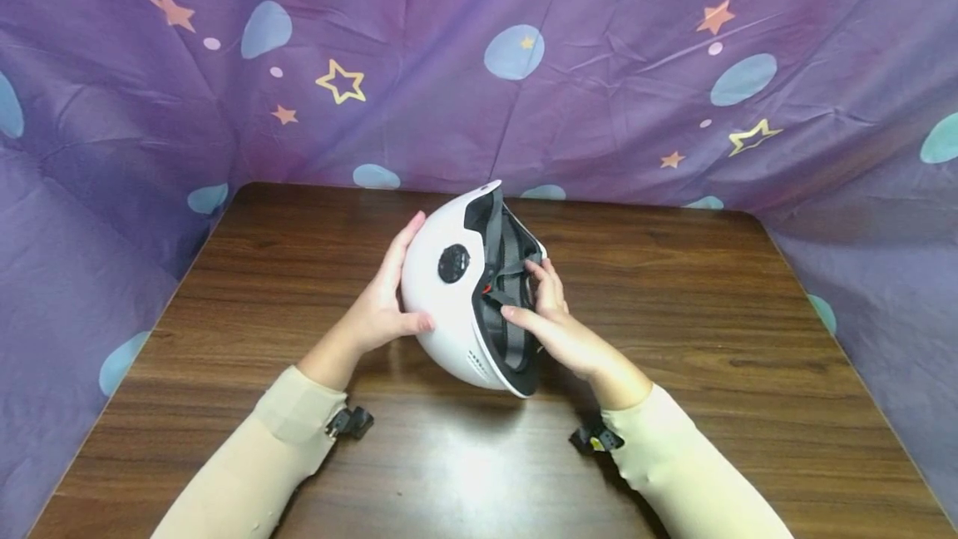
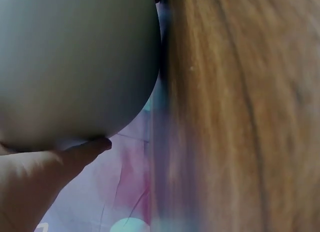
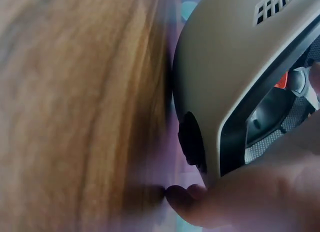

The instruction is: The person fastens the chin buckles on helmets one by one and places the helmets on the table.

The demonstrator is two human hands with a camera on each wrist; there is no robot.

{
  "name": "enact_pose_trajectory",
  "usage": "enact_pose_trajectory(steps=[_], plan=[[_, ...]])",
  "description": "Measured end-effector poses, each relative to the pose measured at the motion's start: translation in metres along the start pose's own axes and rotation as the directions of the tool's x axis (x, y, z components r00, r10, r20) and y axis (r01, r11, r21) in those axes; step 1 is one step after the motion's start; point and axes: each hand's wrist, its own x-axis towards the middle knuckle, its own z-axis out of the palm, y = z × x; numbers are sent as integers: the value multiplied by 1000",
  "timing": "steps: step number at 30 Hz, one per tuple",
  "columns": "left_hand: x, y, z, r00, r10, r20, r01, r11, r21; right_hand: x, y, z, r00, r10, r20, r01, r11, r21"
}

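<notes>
A white helmet (image 1: 441,331) lies tilted on its side between the hands, its open underside facing right. The shell carries a round black disc (image 1: 453,264) and a small slotted vent (image 3: 272,7). Inside show dark padding, grey straps (image 1: 494,231) and a small red piece (image 3: 282,81). My left hand (image 1: 377,302) grips the rounded shell from the left, thumb nearer me and fingers on the far side. At the opening, my right hand (image 1: 557,323) holds the rim area, its thumb reaching in by the straps; part of its fingers is hidden.
Below is a brown wood-grain table (image 1: 674,298) with rounded far corners. A purple curtain (image 1: 434,106) with stars and blue ovals hangs behind and along both sides. Small black cameras (image 1: 350,422) are strapped at both light-coloured sleeves.
</notes>
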Motion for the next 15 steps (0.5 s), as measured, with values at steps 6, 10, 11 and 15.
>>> enact_pose_trajectory(steps=[6, 10, 11, 15], plan=[[-2, -1, 8, 998, 27, -60, -27, 1000, -2, -6, -15, 1, 970, -99, -222, 91, 995, -48], [-1, 4, 16, 998, 26, -61, -23, 999, 35, -21, -37, -1, 873, -371, -318, 374, 926, -51], [0, 6, 19, 998, 32, -60, -29, 998, 55, -26, -43, -1, 848, -433, -305, 447, 894, -25], [0, 10, 27, 996, 72, -57, -64, 989, 133, -40, -59, 0, 820, -547, -167, 562, 825, 57]])
